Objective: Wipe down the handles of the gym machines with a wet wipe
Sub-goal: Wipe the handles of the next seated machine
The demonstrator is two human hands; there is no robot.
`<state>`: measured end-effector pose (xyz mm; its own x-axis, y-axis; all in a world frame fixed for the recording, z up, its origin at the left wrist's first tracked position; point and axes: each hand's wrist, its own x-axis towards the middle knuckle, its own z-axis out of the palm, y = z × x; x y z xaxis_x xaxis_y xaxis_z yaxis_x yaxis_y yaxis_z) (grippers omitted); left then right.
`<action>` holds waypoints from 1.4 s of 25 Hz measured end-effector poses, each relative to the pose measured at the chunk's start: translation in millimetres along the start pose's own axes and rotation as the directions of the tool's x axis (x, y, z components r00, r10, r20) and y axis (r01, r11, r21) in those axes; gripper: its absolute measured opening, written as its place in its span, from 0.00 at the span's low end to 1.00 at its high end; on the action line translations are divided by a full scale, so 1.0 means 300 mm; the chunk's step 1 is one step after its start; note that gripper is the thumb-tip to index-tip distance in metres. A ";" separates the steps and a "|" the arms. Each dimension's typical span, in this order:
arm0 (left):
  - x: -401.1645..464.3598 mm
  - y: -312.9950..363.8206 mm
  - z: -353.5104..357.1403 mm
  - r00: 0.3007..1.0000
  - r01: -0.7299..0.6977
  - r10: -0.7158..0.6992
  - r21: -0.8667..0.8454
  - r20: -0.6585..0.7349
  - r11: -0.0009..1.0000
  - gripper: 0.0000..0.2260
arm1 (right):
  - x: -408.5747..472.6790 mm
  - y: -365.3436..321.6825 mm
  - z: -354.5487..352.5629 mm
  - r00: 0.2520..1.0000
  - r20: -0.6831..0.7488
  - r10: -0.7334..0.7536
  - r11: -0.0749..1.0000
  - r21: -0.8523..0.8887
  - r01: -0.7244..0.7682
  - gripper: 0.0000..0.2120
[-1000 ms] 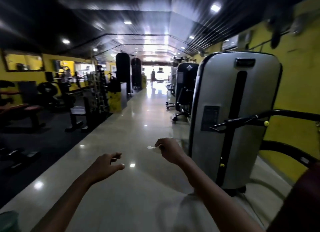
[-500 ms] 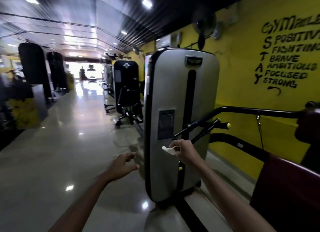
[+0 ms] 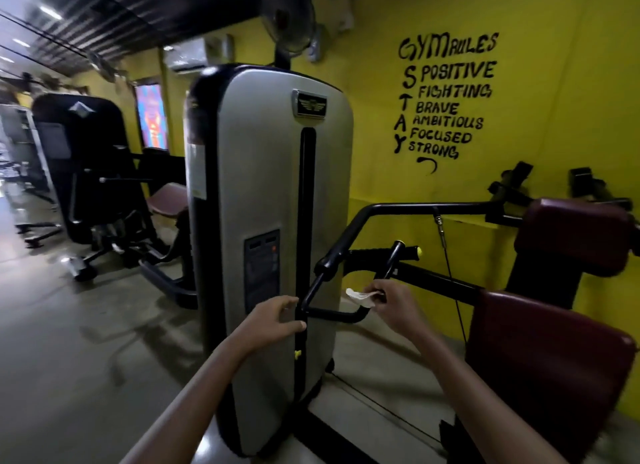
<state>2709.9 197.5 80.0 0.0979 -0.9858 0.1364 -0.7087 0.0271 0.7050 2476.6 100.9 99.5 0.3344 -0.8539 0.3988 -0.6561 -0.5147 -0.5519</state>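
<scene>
The right hand [image 3: 391, 302] pinches a crumpled white wet wipe [image 3: 362, 297] between thumb and fingers; the wipe protrudes to the left of the fingertips. The left hand [image 3: 273, 319] holds nothing: its fingers are loosely curved and parted. The two hands are apart, one on each side of the handle.

The handle [image 3: 332, 314] is a black U-shaped bar at the near end of the machine's lever arm [image 3: 429, 207]. Its bottom section runs left to right, roughly level, between the hands. From its left corner one leg rises up and to the right toward a thicker grip sleeve [image 3: 329, 263]. From its right corner a second leg [image 3: 391, 262] rises up and far, ending in a rounded tip. The open side of the U therefore points upward and away from the person.

The wipe sits just beside the right corner of the U, at or very near the base of the right leg; contact cannot be confirmed. The left hand sits just beside the left corner, in front of the grey weight-stack housing [image 3: 266, 221]; whether it touches the bar cannot be determined.

Judgement: the right hand is the nearer to a wiping surface, and it carries the wipe. The coming stroke likely follows the bar's long axis, either leftward along the bottom section or upward along the right leg. The left hand is placed to steady the handle.
</scene>
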 end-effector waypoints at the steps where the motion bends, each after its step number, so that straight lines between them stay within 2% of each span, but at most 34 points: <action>1: 0.059 -0.020 -0.001 0.999 -0.030 0.030 -0.007 0.027 1.000 0.25 | 0.035 0.009 0.008 0.999 -0.028 0.024 1.000 -0.016 -0.024 0.13; 6: 0.388 -0.093 0.028 0.971 -0.202 0.204 -0.024 0.124 0.979 0.27 | 0.229 0.071 0.043 0.975 -0.178 0.130 0.988 -0.064 -0.143 0.12; 11: 0.675 -0.109 0.060 0.937 -0.284 0.293 -0.074 0.191 0.956 0.30 | 0.394 0.147 0.036 0.949 -0.271 0.161 0.976 -0.103 -0.195 0.12; 16: 0.936 -0.103 0.091 0.901 -0.371 0.385 -0.106 0.202 0.923 0.26 | 0.493 0.167 0.021 0.914 -0.366 0.177 0.955 -0.159 -0.249 0.12; 19: 1.085 -0.085 0.153 0.832 -0.466 0.494 -0.163 0.252 0.869 0.27 | 0.520 0.186 0.038 0.869 -0.462 0.178 0.939 -0.183 -0.290 0.12; 24: 1.288 -0.068 0.239 0.637 -0.628 0.661 -0.228 0.397 0.744 0.29 | 0.533 0.171 0.076 0.770 -0.630 0.099 0.856 -0.340 -0.388 0.17; 28: 1.362 -0.079 0.305 0.527 -0.681 0.730 -0.298 0.434 0.669 0.31 | 0.534 0.164 0.184 0.797 -0.587 0.142 0.709 -0.502 -0.495 0.23; 30: 1.375 -0.077 0.332 0.473 -0.714 0.758 -0.309 0.449 0.628 0.32 | 0.526 0.182 0.244 0.834 -0.524 0.174 0.676 -0.552 -0.488 0.26; 33: 1.393 -0.080 0.367 0.438 -0.745 0.784 -0.311 0.439 0.590 0.33 | 0.479 0.179 0.263 0.884 -0.448 0.130 0.627 -0.654 -0.424 0.27; 35: 1.406 -0.089 0.383 0.439 -0.770 0.795 -0.282 0.419 0.573 0.31 | 0.471 0.168 0.251 0.875 -0.467 0.126 0.587 -0.676 -0.445 0.26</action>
<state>2689.9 -238.0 38.7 -0.8130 -0.4802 0.3292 -0.2845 0.8210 0.4951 2541.6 -51.6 72.9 -0.1058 -0.7765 0.6212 -0.9915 0.1299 -0.0065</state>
